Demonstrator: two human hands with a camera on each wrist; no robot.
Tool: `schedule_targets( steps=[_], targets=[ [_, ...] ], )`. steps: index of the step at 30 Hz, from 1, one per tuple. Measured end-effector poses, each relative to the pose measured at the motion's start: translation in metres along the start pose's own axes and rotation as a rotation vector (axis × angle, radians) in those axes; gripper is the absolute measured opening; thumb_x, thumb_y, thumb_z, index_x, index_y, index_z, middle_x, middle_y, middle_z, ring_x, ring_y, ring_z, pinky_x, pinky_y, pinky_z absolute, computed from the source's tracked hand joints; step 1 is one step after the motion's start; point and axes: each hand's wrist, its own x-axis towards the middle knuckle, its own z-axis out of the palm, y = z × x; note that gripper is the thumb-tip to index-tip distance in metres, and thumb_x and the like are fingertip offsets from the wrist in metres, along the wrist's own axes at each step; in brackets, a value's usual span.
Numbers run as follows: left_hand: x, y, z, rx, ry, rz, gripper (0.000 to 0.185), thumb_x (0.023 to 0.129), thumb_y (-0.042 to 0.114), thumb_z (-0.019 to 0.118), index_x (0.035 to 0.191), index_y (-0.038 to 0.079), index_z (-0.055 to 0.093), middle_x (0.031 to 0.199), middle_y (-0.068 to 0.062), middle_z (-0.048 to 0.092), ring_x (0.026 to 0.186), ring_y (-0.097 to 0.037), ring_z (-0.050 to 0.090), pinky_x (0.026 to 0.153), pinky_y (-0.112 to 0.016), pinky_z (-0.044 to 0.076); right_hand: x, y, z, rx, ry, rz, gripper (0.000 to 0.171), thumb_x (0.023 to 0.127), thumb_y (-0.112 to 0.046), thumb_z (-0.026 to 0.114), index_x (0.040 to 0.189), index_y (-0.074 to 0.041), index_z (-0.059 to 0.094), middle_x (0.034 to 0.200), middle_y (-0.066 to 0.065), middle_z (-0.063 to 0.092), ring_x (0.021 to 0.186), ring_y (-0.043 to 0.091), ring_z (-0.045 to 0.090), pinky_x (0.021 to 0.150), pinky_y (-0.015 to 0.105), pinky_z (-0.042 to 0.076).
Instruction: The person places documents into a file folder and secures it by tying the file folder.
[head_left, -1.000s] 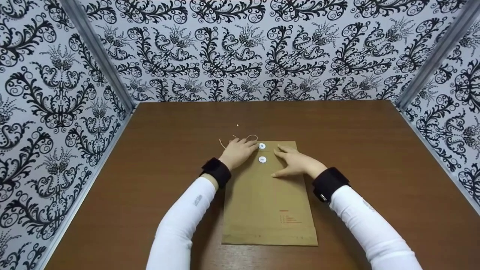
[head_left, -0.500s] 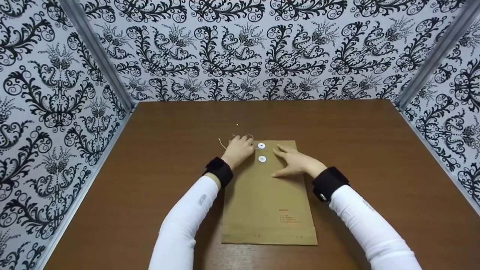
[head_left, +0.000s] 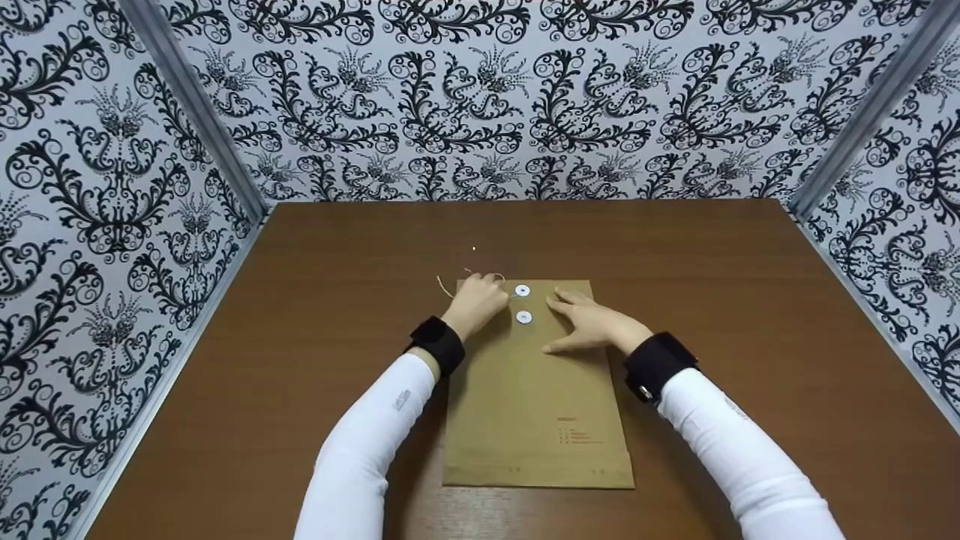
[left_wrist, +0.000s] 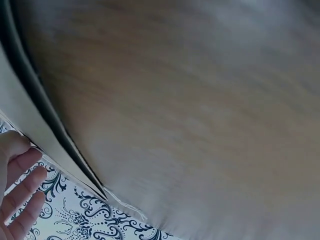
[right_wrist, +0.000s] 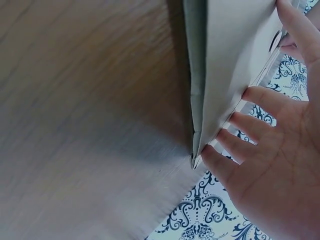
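Both hands sit at the far end of the envelope (head_left: 536, 390), just above the middle of the head view. My left hand (head_left: 478, 302) lies at the envelope's upper left corner with its fingers curled down over the thin string (head_left: 450, 289); from here I cannot tell for sure whether it pinches the string or only covers it. In the left wrist view its fingers (left_wrist: 22, 192) look loosely bent beside the envelope's edge. My right hand (head_left: 592, 324) lies flat with fingers straight and spread, pressing the envelope's upper right part down; the right wrist view shows the spread fingers (right_wrist: 250, 125) along the paper's edge.

Between the hands are two white round discs (head_left: 523, 304), one above the other, on the flap. The envelope lies flat and lengthwise at the centre of the brown table (head_left: 750, 300), with small red print (head_left: 576, 433) at its lower right. A loop of string trails off past the left hand's knuckles onto the wood. Patterned black-and-white walls (head_left: 480, 97) close the table in across the top, left and right of the frame.
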Motion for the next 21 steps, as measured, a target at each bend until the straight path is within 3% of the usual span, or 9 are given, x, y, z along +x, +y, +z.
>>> schedule_targets(
  steps=[8, 16, 21],
  targets=[
    [-0.008, 0.000, 0.000, -0.044, 0.080, 0.043, 0.015, 0.090, 0.009, 0.066, 0.079, 0.014, 0.075, 0.080, 0.003, 0.073, 0.075, -0.014, 0.070, 0.061, -0.029, 0.058, 0.000, 0.000, -0.001, -0.003, 0.013, -0.006, 0.099, 0.088, -0.051, 0.075, 0.160, -0.002, 0.028, 0.171, 0.026, 0.014, 0.159, 0.047, 0.014, 0.127, 0.060, 0.021],
    [-0.019, -0.002, -0.005, -0.121, 0.062, 0.101, 0.014, 0.094, 0.013, 0.062, 0.095, 0.014, 0.077, 0.091, 0.002, 0.077, 0.089, -0.018, 0.070, 0.058, -0.032, 0.059, 0.001, 0.002, 0.001, 0.004, 0.004, -0.004, 0.100, 0.088, -0.053, 0.074, 0.161, -0.002, 0.026, 0.171, 0.025, 0.013, 0.159, 0.047, 0.013, 0.127, 0.060, 0.021],
    [-0.027, -0.001, -0.007, -0.117, 0.101, 0.137, 0.013, 0.093, 0.013, 0.063, 0.091, 0.014, 0.075, 0.089, 0.003, 0.076, 0.083, -0.016, 0.070, 0.057, -0.030, 0.058, 0.000, 0.001, 0.001, 0.008, -0.006, 0.004, 0.100, 0.089, -0.054, 0.073, 0.162, -0.004, 0.025, 0.172, 0.023, 0.012, 0.160, 0.045, 0.012, 0.128, 0.060, 0.020]
  ],
)
